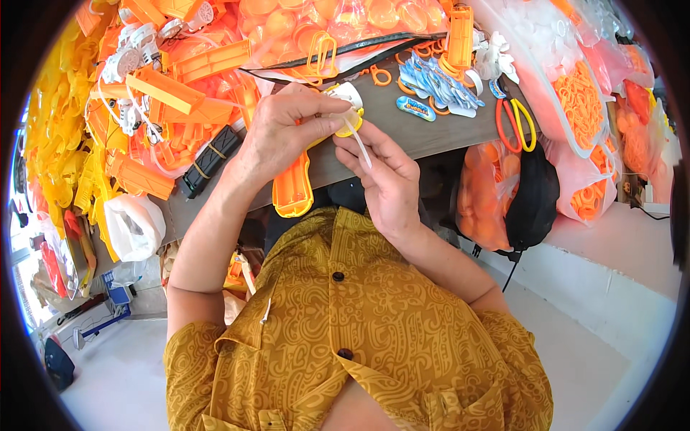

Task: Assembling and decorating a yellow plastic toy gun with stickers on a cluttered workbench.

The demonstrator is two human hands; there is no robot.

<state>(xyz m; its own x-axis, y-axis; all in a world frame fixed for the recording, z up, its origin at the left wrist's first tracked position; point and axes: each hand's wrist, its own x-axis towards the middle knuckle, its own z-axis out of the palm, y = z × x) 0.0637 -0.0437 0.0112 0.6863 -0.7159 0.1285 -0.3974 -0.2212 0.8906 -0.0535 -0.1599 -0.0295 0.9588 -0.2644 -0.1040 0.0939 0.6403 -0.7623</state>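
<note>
Both of my hands meet over the table's near edge, around a small white-and-yellow part [344,93] with a yellow ring. My left hand [287,129] pinches the upper end of a thin translucent tube [362,147] between thumb and index finger. Below it, my right hand [388,176] has its fingers curled up by the yellow ring, and the tube runs down across them. What the right fingertips grip is partly hidden. An orange housing shell with a yellow rim [292,188] sits beneath my hands at the table edge; whether it joins the white part cannot be seen.
Orange shells [169,90] and white motor units [122,65] heap at the left, beside yellow parts [54,108]. Black bars tied with a band [210,161] lie near. Blue stickers [438,82], scissors [516,126] and bags of orange rings [577,104] are at the right.
</note>
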